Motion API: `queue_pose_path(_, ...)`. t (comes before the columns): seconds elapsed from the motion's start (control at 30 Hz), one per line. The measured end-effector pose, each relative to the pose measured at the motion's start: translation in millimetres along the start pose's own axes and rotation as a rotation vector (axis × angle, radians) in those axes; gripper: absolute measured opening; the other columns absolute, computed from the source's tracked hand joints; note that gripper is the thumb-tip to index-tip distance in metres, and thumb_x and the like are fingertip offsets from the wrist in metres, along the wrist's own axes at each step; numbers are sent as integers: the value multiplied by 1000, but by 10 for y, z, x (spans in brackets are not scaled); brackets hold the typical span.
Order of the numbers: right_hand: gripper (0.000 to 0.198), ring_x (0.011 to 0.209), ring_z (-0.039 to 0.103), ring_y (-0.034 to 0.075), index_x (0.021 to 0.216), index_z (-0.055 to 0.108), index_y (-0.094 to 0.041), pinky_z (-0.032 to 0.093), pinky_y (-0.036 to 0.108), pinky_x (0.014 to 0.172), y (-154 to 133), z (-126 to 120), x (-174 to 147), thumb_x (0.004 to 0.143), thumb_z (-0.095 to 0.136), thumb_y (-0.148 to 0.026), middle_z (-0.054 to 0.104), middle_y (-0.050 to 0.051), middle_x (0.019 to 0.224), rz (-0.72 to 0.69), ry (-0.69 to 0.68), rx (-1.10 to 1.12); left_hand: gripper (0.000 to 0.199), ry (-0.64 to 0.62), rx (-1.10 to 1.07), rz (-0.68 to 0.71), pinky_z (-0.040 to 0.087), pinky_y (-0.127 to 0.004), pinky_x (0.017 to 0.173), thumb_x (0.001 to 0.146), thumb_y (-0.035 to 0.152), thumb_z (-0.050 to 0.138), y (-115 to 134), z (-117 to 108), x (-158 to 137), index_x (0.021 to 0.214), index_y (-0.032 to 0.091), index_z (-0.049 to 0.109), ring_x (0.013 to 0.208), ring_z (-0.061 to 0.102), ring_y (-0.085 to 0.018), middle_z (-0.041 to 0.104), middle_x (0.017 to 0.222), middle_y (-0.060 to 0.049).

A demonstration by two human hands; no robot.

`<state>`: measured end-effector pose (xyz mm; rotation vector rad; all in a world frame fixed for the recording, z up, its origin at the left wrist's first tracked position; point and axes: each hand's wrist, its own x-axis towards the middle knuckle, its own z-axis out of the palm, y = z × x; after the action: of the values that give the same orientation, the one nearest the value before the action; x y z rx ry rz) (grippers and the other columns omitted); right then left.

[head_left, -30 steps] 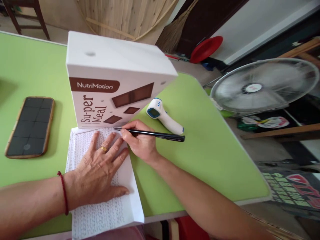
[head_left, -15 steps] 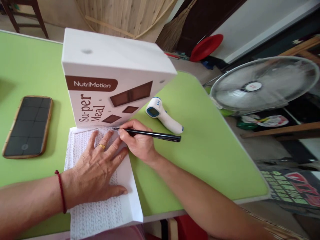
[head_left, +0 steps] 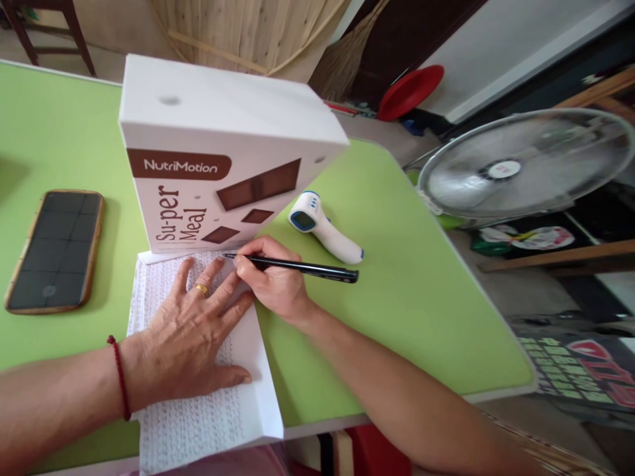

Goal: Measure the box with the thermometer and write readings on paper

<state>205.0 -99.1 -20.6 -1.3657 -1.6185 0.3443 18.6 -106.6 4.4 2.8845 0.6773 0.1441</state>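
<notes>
My left hand (head_left: 193,334) lies flat with its fingers spread on a sheet of paper (head_left: 193,423) covered in rows of handwriting. A ring and a dark red cord bracelet are on that hand and wrist. Pinched in my right hand (head_left: 272,281) is a black pen (head_left: 317,268), its tip touching the paper's upper part close to my left fingertips. Right behind the paper stands a white NutriMotion box (head_left: 233,132), its base at the sheet's top edge. The paper's right side is blank and its lower end hangs past the table edge.
A phone (head_left: 57,251) in a tan-edged case lies left on the green table (head_left: 421,317). The white infrared thermometer (head_left: 325,228) rests right of the box. Beyond the table's right edge are a fan (head_left: 501,168), a red basin (head_left: 411,92) and a dark printed bag (head_left: 580,370).
The view has shifted very slightly. Both hands, the pen and the paper look almost the same as before.
</notes>
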Motion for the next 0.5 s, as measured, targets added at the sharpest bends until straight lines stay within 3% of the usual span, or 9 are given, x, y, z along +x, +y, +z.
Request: queue_pose_path(0.5,7,55,57,10,74,59,-22,49,21,56,5,8,-3,81,59,-20,63,-5,62,39,31,-9,91,-20,-11,2,15,-68,115,84,74,56,-8,-33,7,152,18,36,146,23,-43,33,159,-15)
